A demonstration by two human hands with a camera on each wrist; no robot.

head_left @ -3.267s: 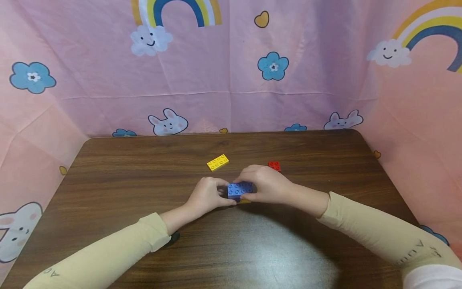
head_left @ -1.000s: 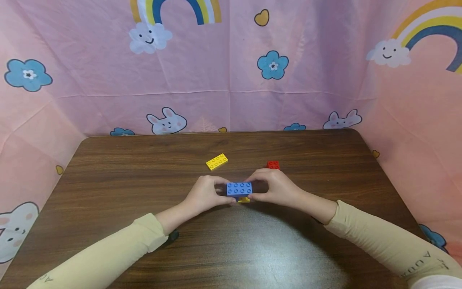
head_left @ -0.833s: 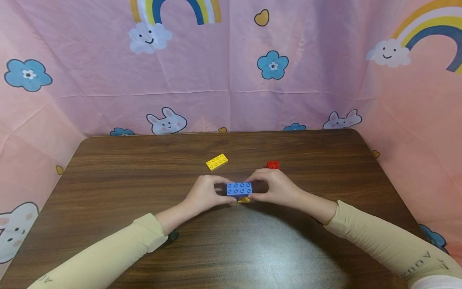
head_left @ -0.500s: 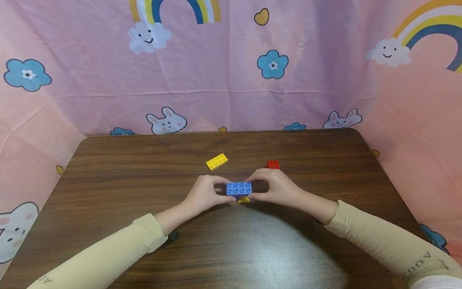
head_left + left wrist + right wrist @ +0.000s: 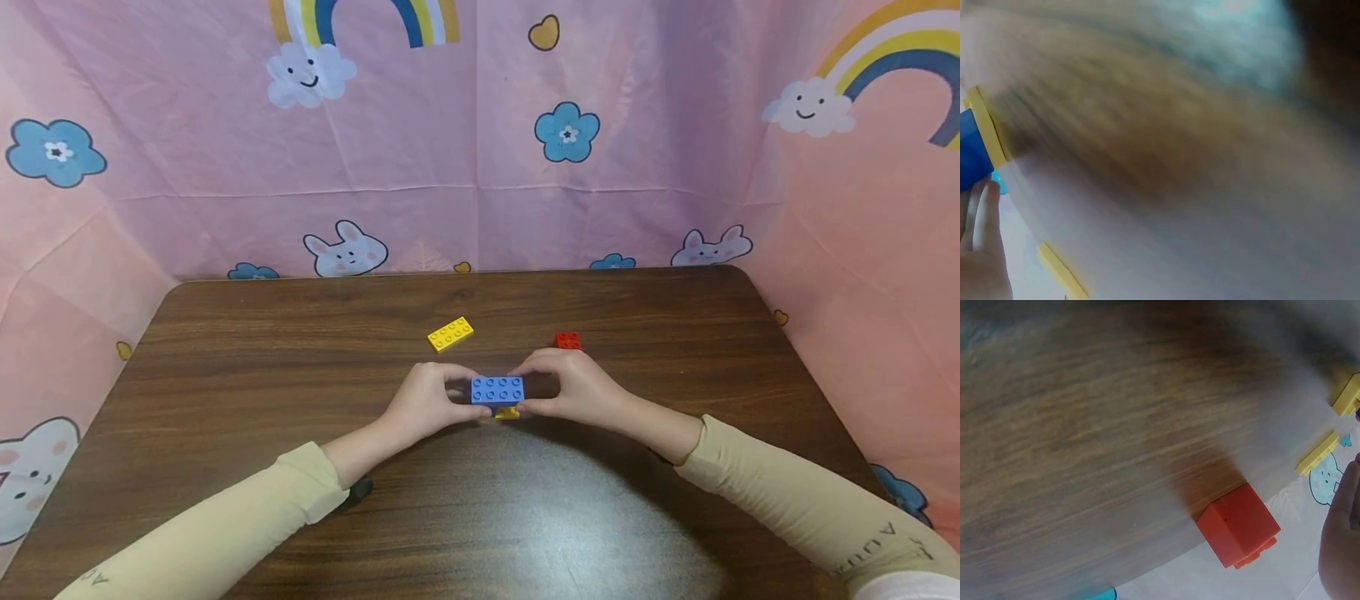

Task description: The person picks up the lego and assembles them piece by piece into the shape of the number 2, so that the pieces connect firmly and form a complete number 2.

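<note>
A blue toy building brick (image 5: 497, 392) with two rows of studs stands over a yellow plate (image 5: 507, 412) on the table. My left hand (image 5: 422, 404) pinches the brick's left end between thumb and fingers. At the opposite end, my right hand (image 5: 573, 390) holds it the same way. In the left wrist view, the blue brick (image 5: 972, 150) meets the yellow plate (image 5: 986, 125), with the left hand (image 5: 984, 250) beside it. The right hand (image 5: 1340, 544) appears at the edge of the right wrist view, which cuts off the blue brick almost wholly.
A loose yellow plate (image 5: 451, 334) lies behind the hands. Just beyond my right hand is a red brick (image 5: 567, 341), partly covered in the head view. Patterned pink cloth (image 5: 420, 150) hangs behind and beside the brown table (image 5: 285, 350).
Since the oldest frame, my right hand has drawn back rightward from over the blue brick to its right end, uncovering the studs. Over the last second both hands stay almost still.
</note>
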